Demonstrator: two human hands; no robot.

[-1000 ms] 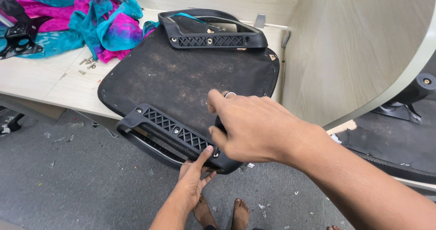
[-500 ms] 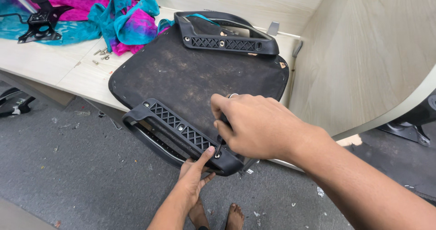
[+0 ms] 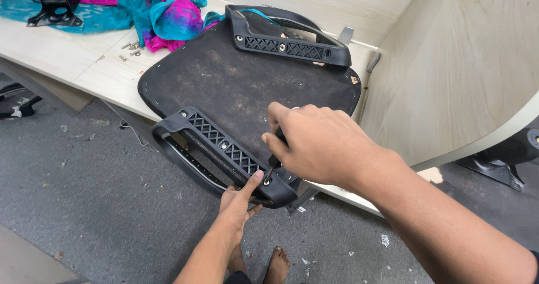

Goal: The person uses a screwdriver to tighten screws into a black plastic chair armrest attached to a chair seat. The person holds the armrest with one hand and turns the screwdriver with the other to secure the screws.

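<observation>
An upside-down black chair seat [image 3: 241, 85] lies on a pale wooden table, with a black plastic armrest bracket [image 3: 224, 149] on its near edge and another armrest bracket [image 3: 289, 45] on its far edge. My right hand [image 3: 323, 143] grips a dark screwdriver handle, mostly hidden in the fist, whose tip stands on a screw at the near bracket's right end. My left hand [image 3: 241, 197] comes up from below and holds that same end of the bracket with the thumb on top.
A pink and teal cloth [image 3: 163, 9] lies at the table's back left beside a black metal chair part [image 3: 59, 3]. Loose screws [image 3: 130, 49] sit near the cloth. A wooden partition [image 3: 449, 65] rises on the right. My bare feet [image 3: 264, 264] stand on grey floor.
The view has shifted so the seat sits more central. My right hand has closed over the screwdriver at the near bracket's right end; my left hand stays under it.
</observation>
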